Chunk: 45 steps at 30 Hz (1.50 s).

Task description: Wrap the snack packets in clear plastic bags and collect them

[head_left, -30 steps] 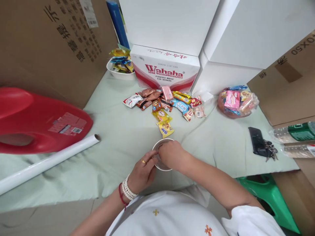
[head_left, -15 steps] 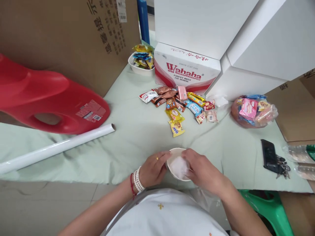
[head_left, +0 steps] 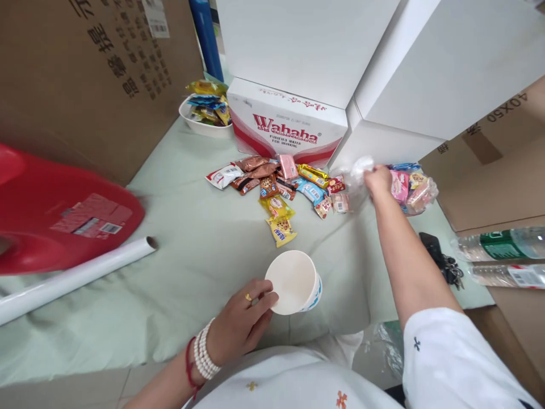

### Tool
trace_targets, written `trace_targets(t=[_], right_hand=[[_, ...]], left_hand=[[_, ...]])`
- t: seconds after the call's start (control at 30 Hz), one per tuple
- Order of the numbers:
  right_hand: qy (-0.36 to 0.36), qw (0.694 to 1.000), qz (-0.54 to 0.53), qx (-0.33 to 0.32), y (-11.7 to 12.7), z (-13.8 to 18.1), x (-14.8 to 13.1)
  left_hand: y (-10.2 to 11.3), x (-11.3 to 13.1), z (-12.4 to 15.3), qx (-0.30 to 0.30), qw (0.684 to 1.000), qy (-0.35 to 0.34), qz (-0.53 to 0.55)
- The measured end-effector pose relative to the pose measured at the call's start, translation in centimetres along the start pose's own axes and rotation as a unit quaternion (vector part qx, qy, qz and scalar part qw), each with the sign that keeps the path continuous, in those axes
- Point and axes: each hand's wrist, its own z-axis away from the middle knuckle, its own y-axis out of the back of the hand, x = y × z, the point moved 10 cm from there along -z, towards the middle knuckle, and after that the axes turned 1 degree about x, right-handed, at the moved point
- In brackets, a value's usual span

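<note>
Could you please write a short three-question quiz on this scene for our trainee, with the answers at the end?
1. True or false: the fingers of the left hand are at the rim of the paper cup.
2. Fill the gap: the large red word on the front of the white-and-red box, behind the snack packets, reads ____.
3. Which of these is at the fingertips of the right hand?
a) the red jug
b) the crumpled clear plastic
c) the bunch of keys

Key: 1 true; 2 Wahaha; 3 b.
</note>
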Motion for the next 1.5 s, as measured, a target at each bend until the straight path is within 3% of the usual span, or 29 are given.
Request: trace_targets(t=[0.1, 0.17, 0.2, 0.27, 0.3, 0.33, 0.37, 0.4, 0.47, 0.53, 0.63, 0.73, 0.8, 0.83, 0.87, 0.9, 0.97, 1.03, 1.1, 1.17, 1.23, 1.33, 1.43, 1.5], right_hand=[[-0.075, 0.996, 0.035, 0.019, 0.0, -0.5, 0.6], [-0.076, 0.995, 0.041, 0.05, 1.9, 2.0, -0.2], [-0.059, 0.996, 0.037, 0.062, 3.3, 4.1, -0.9], [0.048, 0.998, -0.018, 0.046, 5.7, 10.1, -3.6], [0.123, 0.991, -0.055, -0.015, 6.1, 13.9, -5.4], [0.212, 0.966, -0.095, -0.116, 5.7, 18.4, -7.6], [0.29, 0.926, -0.124, -0.21, 5.4, 23.2, -9.3], [0.333, 0.897, -0.136, -0.257, 5.7, 27.3, -10.2], [0.33, 0.897, -0.12, -0.269, 6.4, 32.1, -10.0], [0.282, 0.921, -0.104, -0.248, 7.4, 33.8, -8.0], [0.171, 0.967, -0.045, -0.184, 11.1, 32.4, -2.3], [0.018, 0.992, 0.12, -0.03, 18.7, 27.3, 6.0], [-0.046, 0.975, 0.208, 0.068, 23.4, 22.2, 10.4], [-0.041, 0.968, 0.226, 0.101, 24.8, 18.9, 11.7], [-0.04, 0.969, 0.231, 0.077, 24.9, 15.0, 13.2], [-0.056, 0.964, 0.237, 0.108, 25.7, 11.2, 14.5], [-0.116, 0.957, 0.243, 0.11, 25.6, 3.8, 17.2], [-0.13, 0.958, 0.235, 0.102, 24.5, -1.9, 18.2], [-0.133, 0.961, 0.222, 0.103, 23.1, -4.6, 18.2], [-0.115, 0.967, 0.199, 0.107, 21.3, -3.9, 17.2], [-0.068, 0.977, 0.169, 0.109, 18.8, 0.0, 15.3], [0.041, 0.99, 0.119, 0.07, 13.6, 10.5, 11.5], [0.192, 0.978, 0.074, 0.015, 8.8, 23.6, 7.2], [0.205, 0.976, 0.064, -0.025, 6.4, 30.8, 7.1]], left_hand=[[0.6, 0.2, 0.3, 0.013, 1.0, 0.02, -0.006], [1.0, 0.2, 0.3, 0.015, 0.999, 0.036, 0.007], [1.0, 0.2, 0.1, 0.01, 0.999, 0.043, 0.018], [0.8, 0.1, -0.3, -0.008, 0.997, 0.054, 0.045], [0.6, 0.1, -0.7, -0.015, 0.996, 0.058, 0.058], [0.4, 0.1, -1.1, -0.02, 0.995, 0.06, 0.071], [0.0, 0.1, -1.5, -0.027, 0.994, 0.064, 0.087], [-0.6, 0.1, -1.9, -0.038, 0.992, 0.065, 0.105], [-1.8, 0.8, -2.8, -0.052, 0.987, 0.052, 0.141], [-2.8, 1.7, -3.4, -0.052, 0.985, 0.024, 0.161], [-3.2, 2.4, -3.7, -0.032, 0.988, 0.0, 0.149], [-2.5, 0.9, -3.1, -0.016, 0.993, 0.038, 0.112], [-1.5, -0.8, -2.3, 0.001, 0.994, 0.075, 0.081], [-0.9, -1.5, -1.8, 0.012, 0.994, 0.091, 0.065], [-0.4, -2.2, -1.3, 0.022, 0.993, 0.102, 0.047], [0.1, -2.7, -0.7, 0.031, 0.993, 0.111, 0.03], [0.9, -3.4, 0.3, 0.043, 0.991, 0.126, -0.002], [1.6, -3.8, 1.2, 0.051, 0.989, 0.139, -0.026], [2.3, -4.2, 2.2, 0.061, 0.985, 0.154, -0.048], [3.4, -4.8, 3.2, 0.077, 0.98, 0.169, -0.074], [5.0, -5.6, 4.0, 0.105, 0.972, 0.186, -0.1], [7.7, -7.1, 3.8, 0.138, 0.96, 0.218, -0.106], [10.1, -9.4, 1.2, 0.164, 0.948, 0.256, -0.089], [11.6, -12.1, -1.9, 0.189, 0.937, 0.282, -0.084]])
